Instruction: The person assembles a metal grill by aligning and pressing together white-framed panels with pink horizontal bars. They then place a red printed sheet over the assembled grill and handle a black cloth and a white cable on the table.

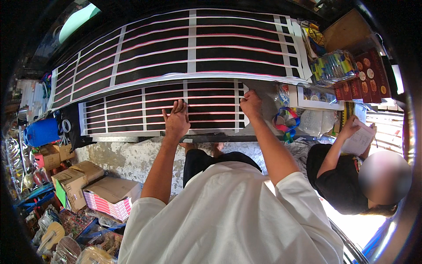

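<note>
The long, white-striped black paper sheet (156, 100) ran crosswise; the left hand (177, 121) lay open on it, the right hand (251, 105) pinched its right end (the nearer).

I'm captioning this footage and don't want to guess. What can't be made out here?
All in the head view:
- Right hand: its own back hides whether the fingertips pinch the striped sheet.
- Left hand: it covers the part of the sheet under its palm.
- Larger striped stack: layers too thin to count.
- Other person's papers: marks too small to read.
- Plastic-wrapped goods: cut off by the lower edge.
</note>
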{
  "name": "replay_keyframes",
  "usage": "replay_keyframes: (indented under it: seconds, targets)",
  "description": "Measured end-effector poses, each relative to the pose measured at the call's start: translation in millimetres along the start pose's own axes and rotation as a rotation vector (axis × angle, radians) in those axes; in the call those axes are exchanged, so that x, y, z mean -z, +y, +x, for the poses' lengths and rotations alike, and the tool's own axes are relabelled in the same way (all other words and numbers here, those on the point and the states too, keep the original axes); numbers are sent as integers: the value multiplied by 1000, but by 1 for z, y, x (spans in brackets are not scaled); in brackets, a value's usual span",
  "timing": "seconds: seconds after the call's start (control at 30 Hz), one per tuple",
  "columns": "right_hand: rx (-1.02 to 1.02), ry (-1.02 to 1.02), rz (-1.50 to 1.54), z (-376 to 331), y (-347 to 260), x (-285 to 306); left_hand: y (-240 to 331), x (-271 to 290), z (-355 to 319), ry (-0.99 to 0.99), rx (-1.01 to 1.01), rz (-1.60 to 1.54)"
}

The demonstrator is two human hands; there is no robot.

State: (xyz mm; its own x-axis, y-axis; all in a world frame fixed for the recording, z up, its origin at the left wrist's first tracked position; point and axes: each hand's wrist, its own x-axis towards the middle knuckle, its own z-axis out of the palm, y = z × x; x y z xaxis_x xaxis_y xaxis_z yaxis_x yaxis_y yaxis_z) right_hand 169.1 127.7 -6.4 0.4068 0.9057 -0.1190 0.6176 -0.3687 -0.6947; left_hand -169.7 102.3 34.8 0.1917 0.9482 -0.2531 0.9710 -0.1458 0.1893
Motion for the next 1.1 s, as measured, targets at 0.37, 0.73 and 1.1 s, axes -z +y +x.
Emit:
replay_keyframes:
  seconds: [0.37,0.73,1.1]
  targets:
    - [351,13,27,-21,6,18,3,-4,-13,150,-183,-28]
    - [379,-61,26,-26,7,27,17,-11,-11,139,-228,-56]
    - [330,-110,52,-24,8,30,32,-6,-7,107,-273,-68]
